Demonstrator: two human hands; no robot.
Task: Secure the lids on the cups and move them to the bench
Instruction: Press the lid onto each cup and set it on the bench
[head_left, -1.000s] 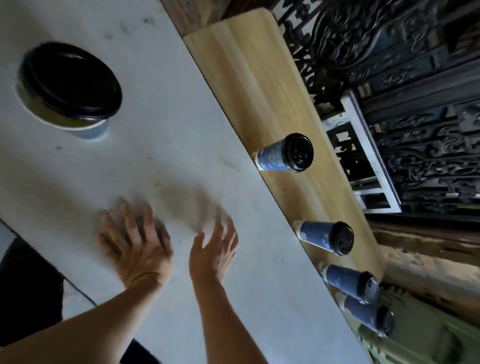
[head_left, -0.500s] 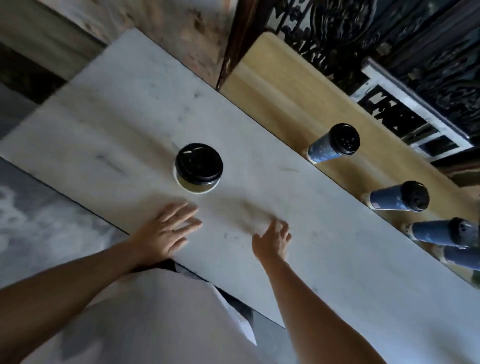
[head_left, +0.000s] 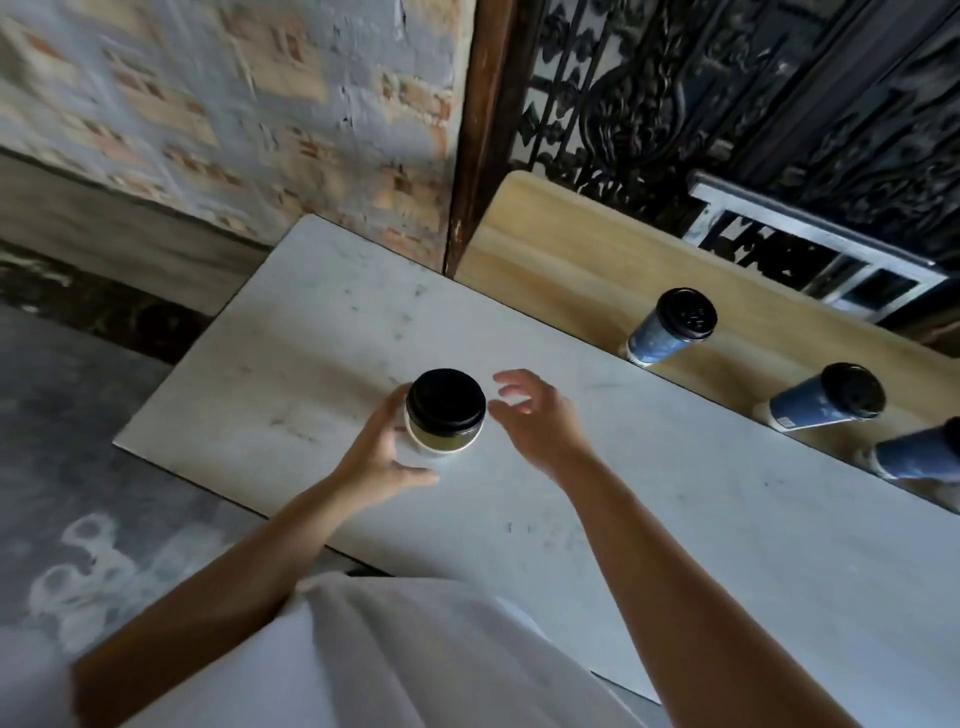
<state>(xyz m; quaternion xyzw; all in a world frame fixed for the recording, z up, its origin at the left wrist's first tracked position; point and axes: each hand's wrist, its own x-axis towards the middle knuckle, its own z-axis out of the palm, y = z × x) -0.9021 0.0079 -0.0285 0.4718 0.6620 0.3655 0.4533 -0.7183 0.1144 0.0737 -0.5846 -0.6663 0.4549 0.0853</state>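
Faintly, blue cup (head_left: 815, 405) bears unreadable white label (head_left: 783, 421).

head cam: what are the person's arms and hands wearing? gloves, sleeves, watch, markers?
No gloves: the left hand and right hand are bare. Both forearms are uncovered as far as they show, with no watch, band or marker visible. Rings: too blurred to tell. The only clothing in view is a white garment at the bottom.

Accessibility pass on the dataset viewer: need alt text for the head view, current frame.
A person's left hand curves round a black-lidded pale cup on a white table, grip unclear, while the open right hand hovers beside it. Three lidded blue cups stand on the wooden bench behind.
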